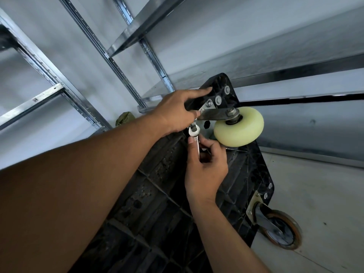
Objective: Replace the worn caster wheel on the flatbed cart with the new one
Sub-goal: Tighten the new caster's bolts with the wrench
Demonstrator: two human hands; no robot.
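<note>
The black flatbed cart (pixel 161 194) stands tipped up with its ribbed underside facing me. A pale yellow caster wheel (pixel 239 128) in a metal bracket (pixel 213 113) sits at the cart's upper corner. My left hand (pixel 177 111) grips that corner and the bracket's edge. My right hand (pixel 204 168) holds a small silver wrench (pixel 195 137), whose head is on a bolt just below the bracket. A dark caster with an orange-brown rim (pixel 280 231) is mounted at the lower right corner.
Metal shelving uprights (pixel 94 42) and shelf edges (pixel 136 26) rise behind the cart against a pale wall. A green bundle (pixel 125 118) lies by the shelf foot. Grey floor (pixel 319 194) spreads to the right.
</note>
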